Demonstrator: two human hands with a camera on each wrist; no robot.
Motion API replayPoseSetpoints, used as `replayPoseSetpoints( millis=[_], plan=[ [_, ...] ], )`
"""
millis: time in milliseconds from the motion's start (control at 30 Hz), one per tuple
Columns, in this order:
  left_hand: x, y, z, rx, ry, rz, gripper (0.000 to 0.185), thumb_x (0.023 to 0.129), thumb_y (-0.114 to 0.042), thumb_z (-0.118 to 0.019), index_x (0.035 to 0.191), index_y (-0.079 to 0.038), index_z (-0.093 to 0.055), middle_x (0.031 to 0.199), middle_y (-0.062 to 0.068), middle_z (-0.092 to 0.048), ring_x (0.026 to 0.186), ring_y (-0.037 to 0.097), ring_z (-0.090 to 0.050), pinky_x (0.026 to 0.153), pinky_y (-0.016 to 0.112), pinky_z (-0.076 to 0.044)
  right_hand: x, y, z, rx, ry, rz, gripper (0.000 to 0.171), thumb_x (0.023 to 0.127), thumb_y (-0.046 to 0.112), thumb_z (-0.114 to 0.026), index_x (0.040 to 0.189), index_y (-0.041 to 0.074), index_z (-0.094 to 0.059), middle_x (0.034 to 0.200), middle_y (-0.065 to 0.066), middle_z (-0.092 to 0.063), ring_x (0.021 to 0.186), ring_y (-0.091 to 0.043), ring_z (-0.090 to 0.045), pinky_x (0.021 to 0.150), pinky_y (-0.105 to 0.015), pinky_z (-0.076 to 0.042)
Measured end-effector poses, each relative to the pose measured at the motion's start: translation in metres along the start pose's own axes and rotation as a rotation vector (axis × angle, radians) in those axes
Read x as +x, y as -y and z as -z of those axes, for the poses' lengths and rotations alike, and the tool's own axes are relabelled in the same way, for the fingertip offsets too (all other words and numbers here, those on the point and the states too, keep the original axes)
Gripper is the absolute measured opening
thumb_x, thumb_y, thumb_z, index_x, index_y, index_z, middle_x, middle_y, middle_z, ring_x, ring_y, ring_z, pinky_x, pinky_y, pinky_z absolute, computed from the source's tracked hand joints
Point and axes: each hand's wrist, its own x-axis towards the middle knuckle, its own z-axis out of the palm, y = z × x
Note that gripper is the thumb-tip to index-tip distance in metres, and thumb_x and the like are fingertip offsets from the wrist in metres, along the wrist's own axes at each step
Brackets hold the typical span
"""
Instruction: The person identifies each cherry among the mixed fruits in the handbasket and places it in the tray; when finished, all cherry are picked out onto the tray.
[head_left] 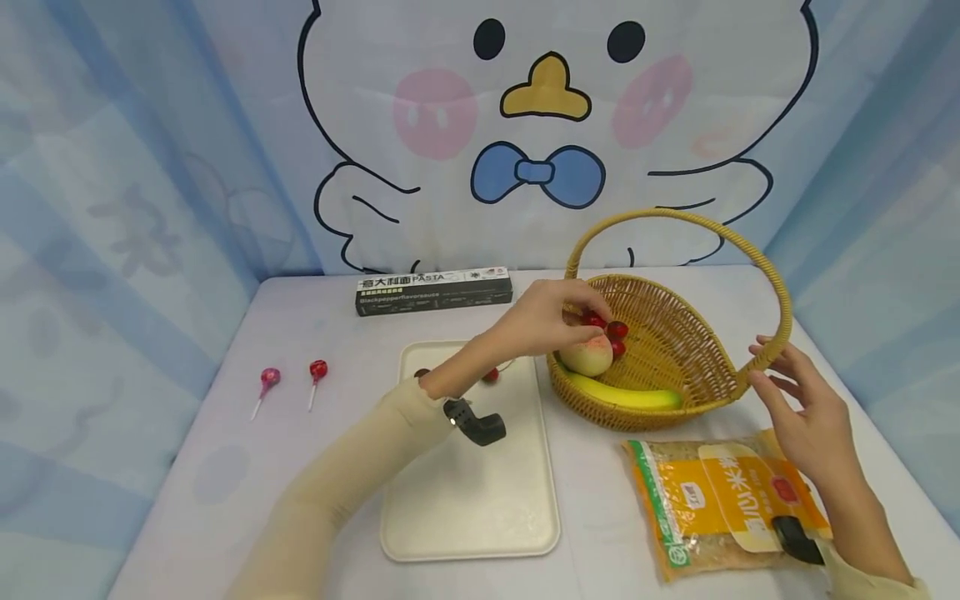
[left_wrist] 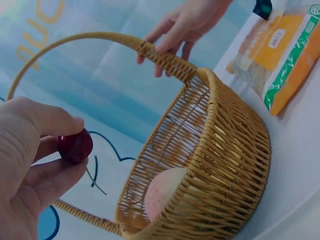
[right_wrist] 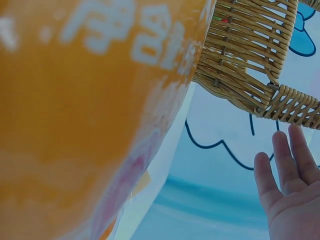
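Observation:
My left hand [head_left: 543, 318] is over the left side of the wicker basket [head_left: 701, 379]. Between thumb and fingers it pinches a dark red cherry [left_wrist: 75, 147] with a thin stem, plainest in the left wrist view. Inside the basket lie a peach [head_left: 587, 360], a banana [head_left: 626, 395] and a few cherries [head_left: 618, 331], partly covered by that hand in the head view. My right hand [head_left: 813, 421] is at the right foot of the basket's handle [head_left: 780, 304]. Its fingers [right_wrist: 282, 155] look straight in the right wrist view, fingertips right at the handle.
Left of the basket is a cream tray [head_left: 472, 508] with cherries [head_left: 491, 375] near its far end. A black pasta box [head_left: 435, 293] stands behind it. Two lollipops [head_left: 318, 369] lie at the left. An orange food bag [head_left: 720, 504] lies in front of the basket.

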Motion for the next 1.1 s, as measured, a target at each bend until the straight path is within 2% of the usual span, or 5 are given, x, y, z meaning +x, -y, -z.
replayPoseSetpoints(
  millis=[167,567,667,800,1100],
  plan=[
    [-0.028,0.002,0.009,0.03,-0.068,-0.023,0.019,0.097,-0.012,-0.078,0.117,-0.012,-0.079,0.123,0.002,-0.077,0.117,0.016,-0.07,0.098,0.022,-0.061,-0.001,0.001,0.002,-0.006,-0.004,0.0,0.055,0.108,0.017,-0.063,0.16,0.022,-0.047,0.134,0.046,-0.047,0.118,0.029,-0.041,0.097,0.01,-0.032],
    [-0.104,0.019,0.012,0.08,-0.187,-0.017,0.016,0.094,-0.007,-0.08,0.11,-0.011,-0.08,0.118,0.004,-0.077,0.103,0.015,-0.074,0.095,0.022,-0.062,0.001,0.001,0.004,-0.016,0.011,-0.001,0.056,0.108,0.017,-0.064,0.161,0.023,-0.047,0.134,0.048,-0.046,0.118,0.03,-0.04,0.096,0.01,-0.031],
    [-0.121,0.025,0.012,0.117,-0.226,-0.003,0.015,0.093,-0.009,-0.082,0.108,-0.011,-0.081,0.117,0.004,-0.078,0.097,0.014,-0.073,0.081,0.02,-0.062,0.001,0.001,0.004,-0.015,0.013,0.002,0.056,0.108,0.017,-0.064,0.161,0.025,-0.047,0.134,0.047,-0.046,0.118,0.029,-0.04,0.096,0.01,-0.031],
    [-0.137,0.031,0.011,0.157,-0.287,-0.011,0.016,0.091,-0.008,-0.083,0.107,-0.011,-0.082,0.113,0.004,-0.079,0.09,0.014,-0.071,0.067,0.022,-0.055,0.002,0.003,0.005,-0.015,0.02,-0.005,0.056,0.108,0.019,-0.064,0.161,0.025,-0.047,0.134,0.047,-0.046,0.118,0.029,-0.04,0.096,0.011,-0.03],
    [-0.159,0.035,0.009,0.106,-0.353,-0.019,0.015,0.09,-0.004,-0.084,0.105,-0.008,-0.081,0.113,0.006,-0.078,0.097,0.015,-0.074,0.083,0.029,-0.065,0.002,0.003,0.004,-0.009,0.024,-0.016,0.055,0.109,0.021,-0.062,0.161,0.028,-0.046,0.136,0.045,-0.047,0.118,0.028,-0.04,0.096,0.011,-0.03]
  ],
)
